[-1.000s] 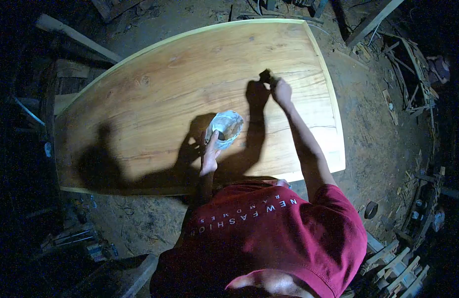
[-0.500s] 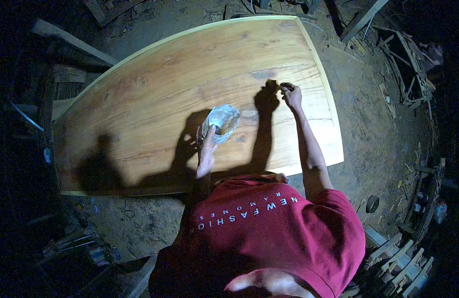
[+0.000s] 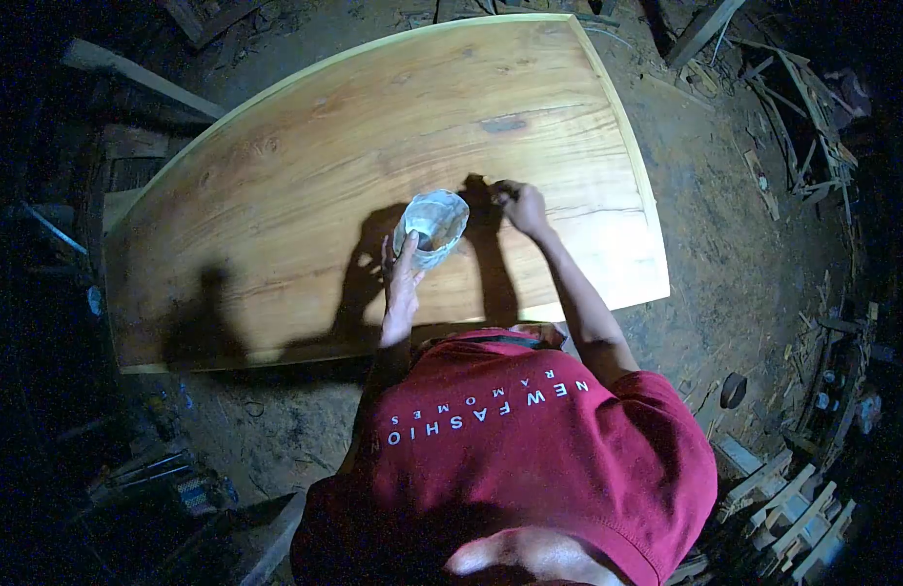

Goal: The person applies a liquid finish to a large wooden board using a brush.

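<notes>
A large wooden panel (image 3: pixel 354 176) with a pale raised edging lies in front of me, its grain and knots showing. My left hand (image 3: pixel 403 293) holds a whitish, translucent container (image 3: pixel 434 227) over the middle of the panel, thumb over the near rim. Some brownish stuff shows inside it. To the right of the container, my right hand (image 3: pixel 522 207) is closed in a pinch around something small and dark, too small to name, just above the wood. Shadows of both arms fall across the panel.
Long timbers (image 3: pixel 144 78) stand at the upper left. Wood scraps (image 3: pixel 808 146) are heaped on the right of the dirt floor. Stacked wooden pieces (image 3: pixel 793 518) lie at the lower right, near a dark round object (image 3: pixel 733 391).
My right hand has moved left and slightly nearer, closer to the container. The container and left hand have shifted only a little. The view has tilted slightly.
</notes>
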The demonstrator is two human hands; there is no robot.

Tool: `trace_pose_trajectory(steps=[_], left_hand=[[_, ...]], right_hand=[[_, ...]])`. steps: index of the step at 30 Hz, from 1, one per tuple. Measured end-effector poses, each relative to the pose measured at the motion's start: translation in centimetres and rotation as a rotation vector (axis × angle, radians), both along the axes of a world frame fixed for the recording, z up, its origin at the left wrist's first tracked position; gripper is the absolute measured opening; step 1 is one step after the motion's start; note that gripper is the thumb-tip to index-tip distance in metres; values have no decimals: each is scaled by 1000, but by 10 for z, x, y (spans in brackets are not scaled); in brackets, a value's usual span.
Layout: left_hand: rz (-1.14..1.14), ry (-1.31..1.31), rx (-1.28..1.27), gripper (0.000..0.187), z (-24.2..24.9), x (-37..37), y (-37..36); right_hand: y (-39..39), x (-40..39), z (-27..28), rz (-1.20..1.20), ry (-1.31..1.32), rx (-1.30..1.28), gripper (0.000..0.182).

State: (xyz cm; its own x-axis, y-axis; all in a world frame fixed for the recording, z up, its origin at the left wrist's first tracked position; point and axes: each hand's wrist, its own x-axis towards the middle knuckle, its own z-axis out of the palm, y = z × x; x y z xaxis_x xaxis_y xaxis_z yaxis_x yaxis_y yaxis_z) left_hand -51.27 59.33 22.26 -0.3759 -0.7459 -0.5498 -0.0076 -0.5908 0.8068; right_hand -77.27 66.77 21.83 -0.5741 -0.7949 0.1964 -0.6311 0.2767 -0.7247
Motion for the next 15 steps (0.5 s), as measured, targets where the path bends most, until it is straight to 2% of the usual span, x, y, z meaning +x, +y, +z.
trace_pose_trajectory(steps=[1, 2, 4, 7, 10, 11, 12, 13, 15], left_hand=[[-19, 27, -11, 89, 1, 1, 3], [-15, 26, -10, 89, 1, 1, 10], [32, -25, -17, 60, -1, -3, 25], [16, -36, 34, 61, 2, -4, 39], [-35, -31, 33, 62, 14, -6, 49], [-44, -30, 31, 62, 9, -7, 47], [-47, 7, 60, 74, 0, -8, 43], [-50, 42, 90, 88, 3, -11, 41], [-29, 12, 56, 88, 29, -21, 45]], right_hand=[[7, -18, -7, -44, -155, -6, 18], [15, -40, -17, -88, -311, -11, 19], [31, -66, -10, -179, -464, -33, 18], [45, -73, 12, -224, -64, -75, 17], [39, -53, 7, -280, 119, 102, 17], [37, -44, 2, -220, 216, 128, 17], [33, -37, -21, -191, 312, 251, 18], [34, -21, -18, -98, 386, 226, 18], [42, 13, -11, 63, 465, 220, 18]])
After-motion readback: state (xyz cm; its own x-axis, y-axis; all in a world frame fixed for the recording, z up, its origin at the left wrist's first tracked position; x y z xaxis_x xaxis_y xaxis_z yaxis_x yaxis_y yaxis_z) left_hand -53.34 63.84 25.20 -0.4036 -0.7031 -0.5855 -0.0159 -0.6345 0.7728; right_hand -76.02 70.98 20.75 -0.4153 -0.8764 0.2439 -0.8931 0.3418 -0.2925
